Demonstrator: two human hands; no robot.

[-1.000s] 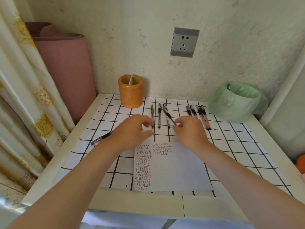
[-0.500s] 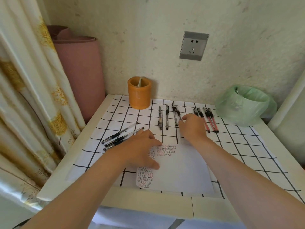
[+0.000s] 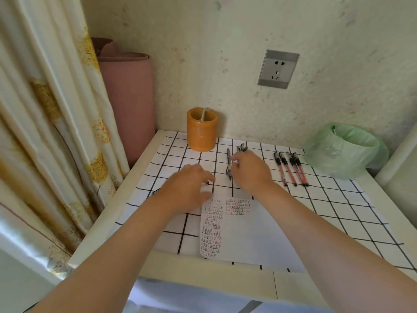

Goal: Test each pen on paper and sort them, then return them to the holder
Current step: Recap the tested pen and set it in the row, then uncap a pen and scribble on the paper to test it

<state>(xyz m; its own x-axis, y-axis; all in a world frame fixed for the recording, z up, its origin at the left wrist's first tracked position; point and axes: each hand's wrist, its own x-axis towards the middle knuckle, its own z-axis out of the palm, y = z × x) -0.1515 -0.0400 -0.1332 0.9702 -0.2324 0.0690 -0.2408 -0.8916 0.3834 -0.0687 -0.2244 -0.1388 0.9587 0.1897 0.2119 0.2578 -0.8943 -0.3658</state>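
My left hand [image 3: 189, 188] lies palm down on the checked cloth and covers a few black pens; only a pen end [image 3: 206, 182] and a tip [image 3: 155, 192] stick out, so its grip is hidden. My right hand [image 3: 250, 170] is further back, its thumb and fingers pinched on a black pen [image 3: 229, 162] in the middle row. More black pen caps [image 3: 242, 147] show behind that hand. Several red pens [image 3: 291, 168] lie in a row to the right. The orange holder [image 3: 202, 132] stands at the back. The paper [image 3: 248, 236], with written test marks, lies in front of both hands.
A bin lined with a green bag [image 3: 345, 150] stands at the back right corner. A pink rolled mat [image 3: 126, 98] and a curtain [image 3: 45, 132] stand left of the table. A wall socket [image 3: 278, 68] is above. The table's front edge [image 3: 203, 281] is near me.
My left hand has moved off the paper, up and left onto the black pens that lay exposed. My right hand stays at the middle row, fingers now on a pen. The camera has shifted.
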